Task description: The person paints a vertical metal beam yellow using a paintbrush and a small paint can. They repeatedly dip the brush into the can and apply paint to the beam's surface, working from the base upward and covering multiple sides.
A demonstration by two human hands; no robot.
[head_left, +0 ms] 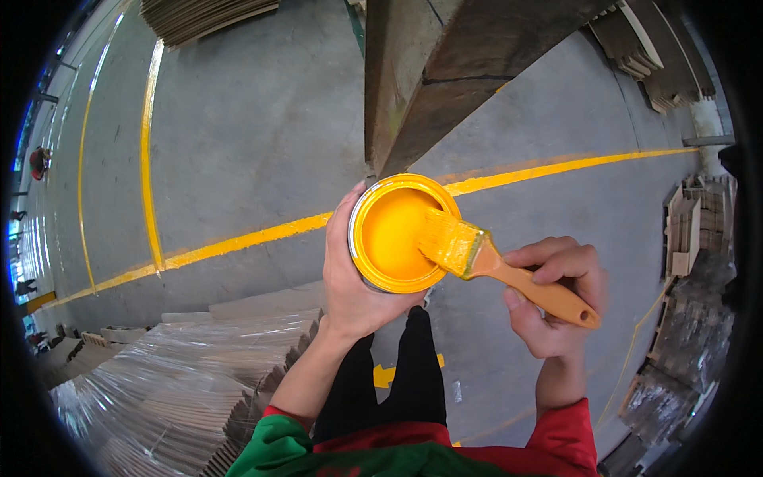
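Note:
My left hand (350, 290) is wrapped round the side of an open paint can (368, 274), holding it up in front of me. Bright yellow paint (391, 234) fills part of the can, and its rim is coated in yellow. Between the thumb and fingers of my right hand (560, 290) is the wooden handle of a flat paintbrush (520, 278). Its yellow-soaked bristles reach over the can's right rim, with the tip inside the mouth. Whether the tip touches the paint surface I cannot tell.
A square-edged concrete pillar (445, 71) rises just beyond the can. Yellow lines (238, 242) cross the grey floor (254, 119). Plastic-wrapped stacked boards (167, 389) stand at the lower left, more stacks (683, 230) at the right. A distant person (38, 163) is at the far left.

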